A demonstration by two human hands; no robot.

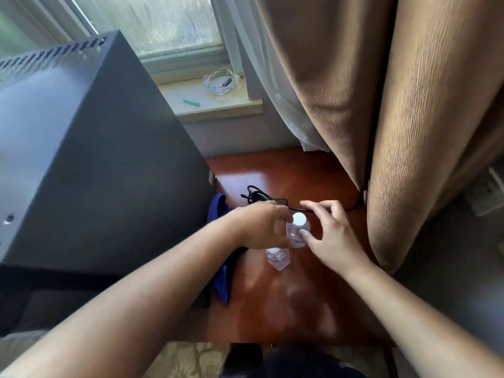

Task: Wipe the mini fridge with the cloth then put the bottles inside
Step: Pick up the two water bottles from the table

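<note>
Your left hand (261,227) is curled against the left side of the farther bottle (298,232), fingers wrapped toward it; whether the grip is fully closed I cannot tell, since motion blur hides the fingertips. Your right hand (331,236) is spread, fingers arched over the same bottle, thumb touching its right shoulder. That bottle stands upright on the reddish tabletop (286,170), white cap up. The nearer bottle (277,258) stands upright just beside it, toward you, partly under your left hand. The blue cloth (222,276) lies crumpled on the tabletop's left edge, against the mini fridge (90,159), whose dark top and side fill the left. A black cable (259,196) is coiled just beyond the hands. Tan curtain (381,105) hangs at right.
</note>
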